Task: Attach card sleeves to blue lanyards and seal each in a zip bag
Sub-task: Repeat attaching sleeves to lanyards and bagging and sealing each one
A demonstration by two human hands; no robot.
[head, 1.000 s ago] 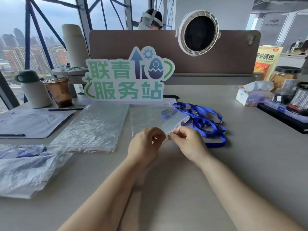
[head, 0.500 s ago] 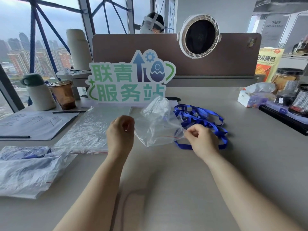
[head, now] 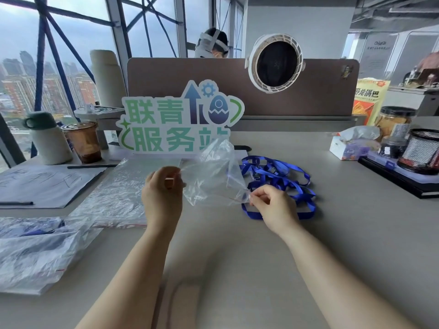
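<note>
A clear zip bag (head: 212,176) hangs in the air between my hands, its mouth stretched wide and its far end crumpled upward. My left hand (head: 162,193) pinches the bag's left edge, and my right hand (head: 273,207) pinches the right edge by the red zip line. A tangle of blue lanyards (head: 278,181) with metal clips lies on the table just behind and to the right of the bag. A stack of flat clear zip bags (head: 118,193) lies to the left of my left hand. Nothing shows inside the held bag.
Filled bags (head: 35,252) are piled at the left table edge. A standing sign (head: 178,122) is behind the bag. A cup (head: 83,143), a bottle (head: 47,138) and papers with a pen (head: 42,184) sit at left. A tissue pack (head: 351,146), jars and a mesh holder (head: 422,150) stand at right.
The bag was lifted off the table and its mouth pulled apart. My left hand moved left and up, my right hand moved slightly right, both still pinching the bag's edges.
</note>
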